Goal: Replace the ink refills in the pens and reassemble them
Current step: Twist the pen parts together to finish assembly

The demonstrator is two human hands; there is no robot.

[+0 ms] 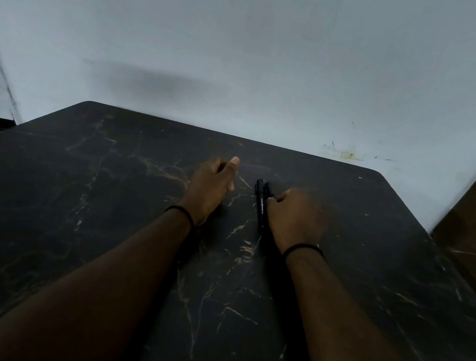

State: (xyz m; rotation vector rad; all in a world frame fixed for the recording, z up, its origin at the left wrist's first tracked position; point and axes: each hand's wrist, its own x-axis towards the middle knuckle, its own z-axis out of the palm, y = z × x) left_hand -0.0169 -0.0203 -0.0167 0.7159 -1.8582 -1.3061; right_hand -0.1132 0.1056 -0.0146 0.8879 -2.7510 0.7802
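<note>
Two black pens (261, 203) lie side by side on dark marble table (72, 218), mid-table. Right hand (294, 217) fingers curl against them, probably picking up; actual grasp unclear. Left hand (211, 187) loosely curled, holding nothing, waiting nearby.

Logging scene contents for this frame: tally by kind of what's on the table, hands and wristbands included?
Black pens, side by side on the table: 2
Hands, left hand and right hand: 2
Black wristbands, one on each wrist: 2
Total: 6
</note>
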